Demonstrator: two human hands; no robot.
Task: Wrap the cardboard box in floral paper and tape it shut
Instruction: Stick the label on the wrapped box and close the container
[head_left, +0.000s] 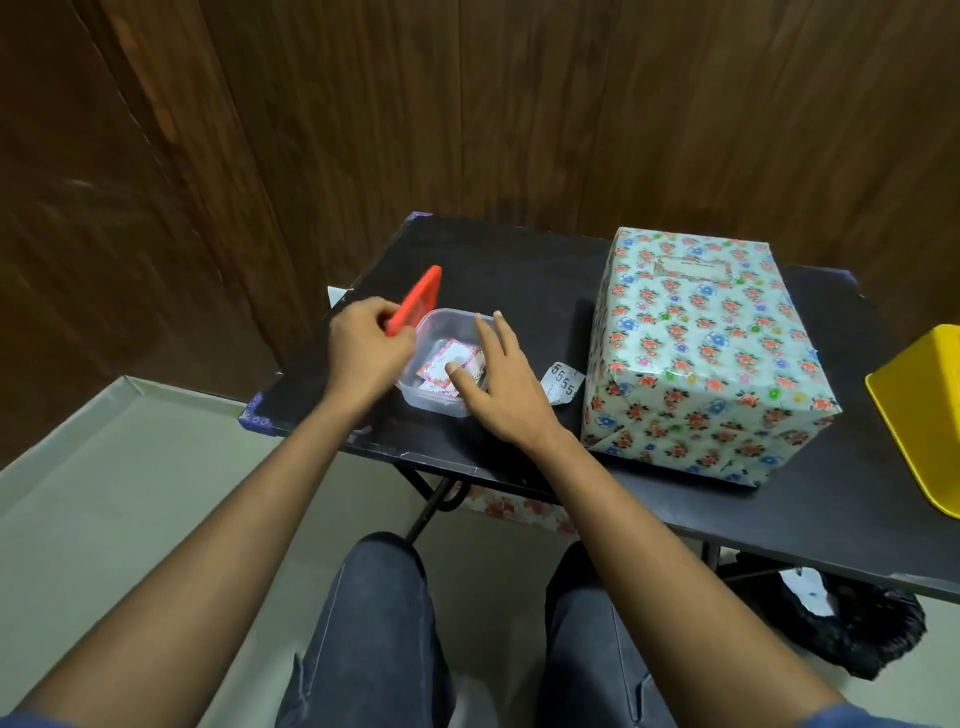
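My left hand grips the red lid; right hand is spread wide over the clear tub. Risk: it nudges the tub off the counter edge.

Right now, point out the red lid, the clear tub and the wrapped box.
red lid (418, 299): head view, its flat face.
clear tub (451, 325): head view, far wall.
wrapped box (701, 332): head view, top face.
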